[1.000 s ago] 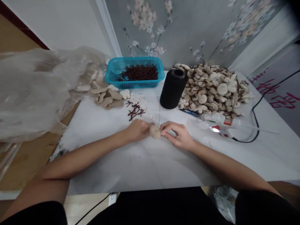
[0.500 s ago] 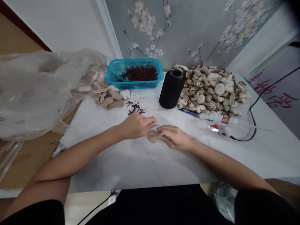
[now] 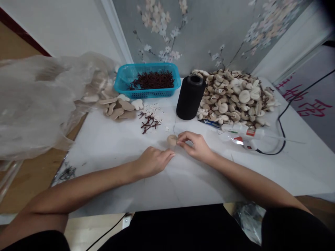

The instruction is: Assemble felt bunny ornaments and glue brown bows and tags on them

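A small round beige fabric piece [image 3: 172, 140] is pinched at its right edge by my right hand [image 3: 193, 144]. Just below and left of it, my left hand [image 3: 156, 161] has its thumb and fingertips pressed together; whatever lies between them, perhaps thread, is too fine to make out. Dark thread [image 3: 175, 122] runs from the foot of a black thread cone [image 3: 191, 97] down toward the fabric piece. Several dark brown bows [image 3: 150, 122] and many tiny white tags [image 3: 154, 111] lie beyond my left hand.
At the back stands a blue plastic basket [image 3: 123, 87] of brown bows. Beige and white padded pieces [image 3: 121, 108] lie beside a plastic bag [image 3: 39, 104] at left. A heap of finished-looking pieces [image 3: 232, 97], blue snips [image 3: 209, 123] and a corded glue gun [image 3: 243, 130] occupy the right.
My left hand has moved down toward me, below the fabric piece. My right hand and the piece have shifted slightly away from me. The brown bows are now less covered.
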`<state>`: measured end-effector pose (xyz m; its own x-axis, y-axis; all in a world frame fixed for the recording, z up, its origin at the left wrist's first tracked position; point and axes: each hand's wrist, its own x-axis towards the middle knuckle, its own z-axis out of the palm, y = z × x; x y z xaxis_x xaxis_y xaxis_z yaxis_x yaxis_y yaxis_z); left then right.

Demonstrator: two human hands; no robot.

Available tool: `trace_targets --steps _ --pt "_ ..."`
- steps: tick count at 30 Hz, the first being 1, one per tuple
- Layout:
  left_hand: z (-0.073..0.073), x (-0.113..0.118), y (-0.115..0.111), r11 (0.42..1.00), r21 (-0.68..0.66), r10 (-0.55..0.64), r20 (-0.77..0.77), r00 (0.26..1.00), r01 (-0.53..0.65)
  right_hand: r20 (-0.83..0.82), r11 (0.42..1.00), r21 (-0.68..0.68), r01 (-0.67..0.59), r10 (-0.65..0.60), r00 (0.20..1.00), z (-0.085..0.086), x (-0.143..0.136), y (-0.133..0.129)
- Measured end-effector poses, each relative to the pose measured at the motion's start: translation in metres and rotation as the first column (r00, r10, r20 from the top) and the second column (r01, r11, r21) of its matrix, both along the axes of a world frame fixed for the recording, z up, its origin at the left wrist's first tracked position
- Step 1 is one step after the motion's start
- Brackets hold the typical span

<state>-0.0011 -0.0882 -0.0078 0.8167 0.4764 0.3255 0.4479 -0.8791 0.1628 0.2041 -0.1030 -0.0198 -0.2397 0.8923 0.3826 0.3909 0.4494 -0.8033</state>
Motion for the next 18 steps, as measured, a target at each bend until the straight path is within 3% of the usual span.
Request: trace_targets --steps 3,5,7,9,11,13,14,16,18 --pt "0.015 -0.003 0.0 0.996 0.074 -0.054 0.013 0.998 0.053 0.098 0.996 -0.009 -0.088 0.089 0.991 -0.001 -0.001 -0.004" --pt "0.024 0.0 0.01 0.997 -0.017 -0.075 0.026 0.997 0.075 0.117 0.984 0.007 -0.177 0.175 0.978 0.0 -0.001 -0.008" --pt "0.03 0.006 0.025 0.978 -0.2 -0.053 0.045 0.998 0.061 0.094 0.968 0.021 -0.25 0.247 0.965 0.002 0.001 -0.011" --pt "0.031 0.013 0.041 0.903 -0.429 0.002 0.043 0.999 0.017 0.052 0.959 0.047 -0.28 0.278 0.959 0.004 0.004 -0.013" --pt "0.027 0.02 0.053 0.772 -0.636 0.037 0.035 0.999 -0.007 0.011 0.956 0.08 -0.282 0.282 0.959 0.006 0.006 -0.013" --pt "0.02 0.024 0.058 0.638 -0.77 0.041 0.048 0.998 0.011 -0.036 0.959 0.103 -0.265 0.27 0.962 0.006 0.007 -0.012" --pt "0.016 0.024 0.057 0.599 -0.8 0.041 0.059 0.997 0.023 -0.067 0.964 0.103 -0.247 0.254 0.965 0.006 0.008 -0.012" --pt "0.009 0.024 0.048 0.608 -0.794 0.077 0.065 0.995 0.005 -0.151 0.982 0.064 -0.179 0.187 0.971 0.004 0.007 -0.011" --pt "0.004 0.02 0.033 0.695 -0.715 0.142 0.032 0.989 -0.077 -0.223 0.995 -0.013 -0.096 0.09 0.971 0.002 0.006 -0.009"
